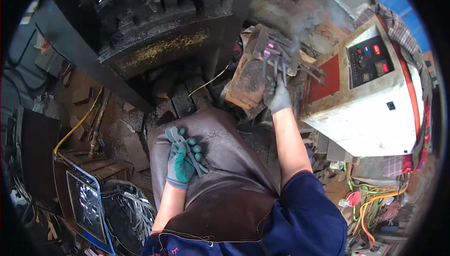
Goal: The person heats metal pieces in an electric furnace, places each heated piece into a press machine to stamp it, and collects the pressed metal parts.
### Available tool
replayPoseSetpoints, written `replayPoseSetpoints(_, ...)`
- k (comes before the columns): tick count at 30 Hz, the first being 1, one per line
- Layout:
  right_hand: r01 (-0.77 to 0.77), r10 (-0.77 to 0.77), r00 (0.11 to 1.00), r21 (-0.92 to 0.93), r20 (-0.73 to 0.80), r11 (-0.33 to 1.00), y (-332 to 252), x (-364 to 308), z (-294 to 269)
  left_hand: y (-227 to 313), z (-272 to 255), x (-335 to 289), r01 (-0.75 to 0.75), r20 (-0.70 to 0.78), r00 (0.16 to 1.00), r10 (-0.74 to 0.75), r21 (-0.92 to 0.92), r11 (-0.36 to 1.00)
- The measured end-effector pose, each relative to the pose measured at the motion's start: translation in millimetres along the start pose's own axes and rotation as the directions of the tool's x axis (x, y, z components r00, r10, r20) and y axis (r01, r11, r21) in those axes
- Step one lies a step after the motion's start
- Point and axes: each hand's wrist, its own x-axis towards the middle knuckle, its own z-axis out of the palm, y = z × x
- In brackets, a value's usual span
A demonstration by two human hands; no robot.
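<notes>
My left hand (182,162), in a green and grey glove, rests over the brown apron on my lap. Its fingers are closed around several grey metal blanks (174,135), flat pieces with narrow legs and a broader curved end. My right hand (277,97), in a grey glove, reaches to the brick block at the upper right. The fingers there are closed on a grey metal bar (283,74), one of several that lie side by side. Beyond the hand, pink glowing metal ends (268,49) show among the bars, and smoke rises there.
A white control cabinet (370,120) with a lit panel stands at the right. The reddish brick block (246,85) is in front of it. A dark machine frame (164,49) fills the upper left. Metal strips (138,214) lie in a container lower left; cables (370,209) sprawl lower right.
</notes>
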Motion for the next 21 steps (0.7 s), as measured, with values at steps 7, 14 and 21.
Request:
replayPoseSetpoints(7, 0.239, -0.082, 0.954, -0.572, 0.287, 0.785, 37.7, -42.7, 147.9, 4.0, 1.8, -2.0, 0.021, 0.053, 0.998, -0.022, 0.017, 1.0)
replayPoseSetpoints(14, 0.216, 0.107, 0.892, -0.622, 0.44, 0.752, 88.9, -35.3, 310.2, 7.0, -5.2, -6.6, -0.005, 0.015, 1.0, 0.005, -0.013, 1.0)
replayPoseSetpoints(21, -0.165, 0.273, 0.744, -0.228, 0.61, 0.96, 87.6, -6.9, 336.1, 5.6, -0.4, 0.3, 0.005, 0.059, 0.998, -0.004, -0.024, 1.0)
